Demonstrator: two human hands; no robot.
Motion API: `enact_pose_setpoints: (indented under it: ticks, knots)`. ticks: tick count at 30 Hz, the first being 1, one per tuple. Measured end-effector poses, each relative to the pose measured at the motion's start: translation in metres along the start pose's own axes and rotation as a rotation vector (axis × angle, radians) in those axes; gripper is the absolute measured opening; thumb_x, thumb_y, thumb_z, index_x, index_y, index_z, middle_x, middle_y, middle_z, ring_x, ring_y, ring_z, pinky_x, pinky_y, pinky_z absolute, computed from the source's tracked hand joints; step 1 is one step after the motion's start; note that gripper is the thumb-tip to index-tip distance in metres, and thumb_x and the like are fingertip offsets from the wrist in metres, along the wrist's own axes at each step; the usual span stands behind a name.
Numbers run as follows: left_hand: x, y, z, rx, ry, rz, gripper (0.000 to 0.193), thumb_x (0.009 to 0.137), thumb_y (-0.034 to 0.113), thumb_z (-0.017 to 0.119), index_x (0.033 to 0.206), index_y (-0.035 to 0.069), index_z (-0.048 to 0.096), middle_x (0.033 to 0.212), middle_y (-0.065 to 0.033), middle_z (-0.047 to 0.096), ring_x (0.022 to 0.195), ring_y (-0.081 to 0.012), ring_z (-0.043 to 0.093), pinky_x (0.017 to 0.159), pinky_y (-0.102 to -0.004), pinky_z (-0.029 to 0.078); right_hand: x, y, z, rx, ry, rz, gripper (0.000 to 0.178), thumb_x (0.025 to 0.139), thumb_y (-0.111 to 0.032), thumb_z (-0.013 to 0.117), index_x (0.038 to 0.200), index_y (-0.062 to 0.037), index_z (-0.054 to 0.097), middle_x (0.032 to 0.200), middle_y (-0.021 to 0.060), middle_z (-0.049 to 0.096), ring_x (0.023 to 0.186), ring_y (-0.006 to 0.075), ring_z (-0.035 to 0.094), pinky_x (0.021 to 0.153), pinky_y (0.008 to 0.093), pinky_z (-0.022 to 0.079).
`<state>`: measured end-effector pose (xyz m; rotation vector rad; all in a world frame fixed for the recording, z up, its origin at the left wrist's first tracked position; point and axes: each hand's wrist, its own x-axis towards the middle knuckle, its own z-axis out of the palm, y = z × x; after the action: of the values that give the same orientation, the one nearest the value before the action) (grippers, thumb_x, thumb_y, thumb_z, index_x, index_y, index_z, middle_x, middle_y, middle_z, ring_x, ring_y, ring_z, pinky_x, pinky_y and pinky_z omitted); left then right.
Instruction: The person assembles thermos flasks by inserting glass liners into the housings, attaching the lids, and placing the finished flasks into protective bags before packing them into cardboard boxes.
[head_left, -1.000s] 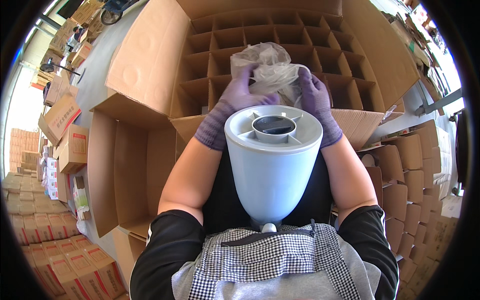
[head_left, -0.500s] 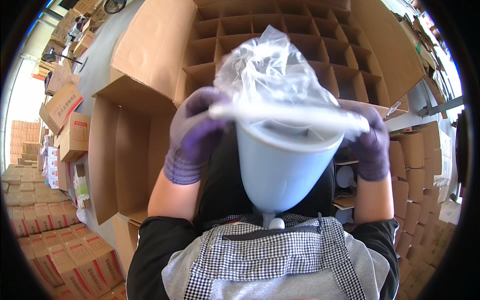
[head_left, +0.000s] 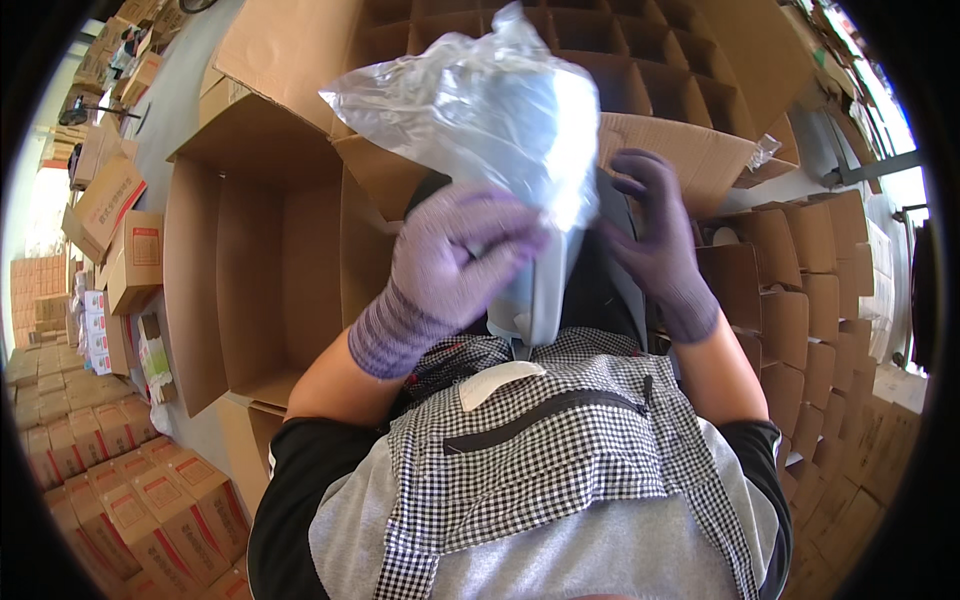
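A pale blue, jug-like vessel (head_left: 512,308) stands between my legs, with a grey-blue handle (head_left: 547,285) toward me. Over its upper part is a crinkled clear plastic bag (head_left: 415,95). My left hand (head_left: 460,250), in a purple-grey knit glove, pinches the bag's lower edge close to the handle; its fingertips are slightly blurred. To the right of the vessel, my gloved right hand (head_left: 655,240) is open, its fingers curved and apart, holding nothing. The bag and my left hand hide part of the vessel.
A large carton with cardboard dividers (head_left: 640,85) lies ahead. An open carton (head_left: 265,280) is at my left, with stacked closed cartons (head_left: 160,500) beyond it. At my right stands another divided carton (head_left: 765,250). A white slip (head_left: 500,380) rests on my checked apron.
The vessel has turned, its open rim no longer showing and its handle now in view. The bag now covers its upper part. My right hand has come off it.
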<state>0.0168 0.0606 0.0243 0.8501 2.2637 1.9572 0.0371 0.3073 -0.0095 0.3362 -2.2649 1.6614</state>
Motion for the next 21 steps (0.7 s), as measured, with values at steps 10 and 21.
enact_pose_setpoints:
  ticks: [10, 21]
  knots:
    - [-0.006, 0.019, -0.026, 0.346, -0.381, 0.466, 0.026, 0.077, 0.01, 0.083, 0.103, 0.009, 0.082, 0.089, -0.0036, 0.059, 0.078, -0.019, 0.059, 0.074, -0.0337, 0.052, -0.042, -0.003, -0.03, -0.33, -0.702, -0.203, 0.024, 0.071, -0.012, 0.076, 0.095, -0.0085, 0.071, 0.106, 0.0096, 0.065, 0.103, 0.031, 0.06, 0.097, 0.0467, 0.047]
    - [-0.11, 0.007, -0.008, 0.453, -0.002, 0.179, 0.04, 0.072, 0.003, 0.085, 0.106, -0.001, 0.064, 0.103, -0.0146, 0.063, 0.094, -0.0262, 0.064, 0.081, -0.0345, 0.054, -0.072, -0.026, -0.002, -0.544, -0.366, -0.253, 0.085, 0.067, -0.028, 0.093, 0.139, -0.0061, 0.054, 0.13, 0.0196, 0.055, 0.119, 0.0379, 0.057, 0.101, 0.0488, 0.049]
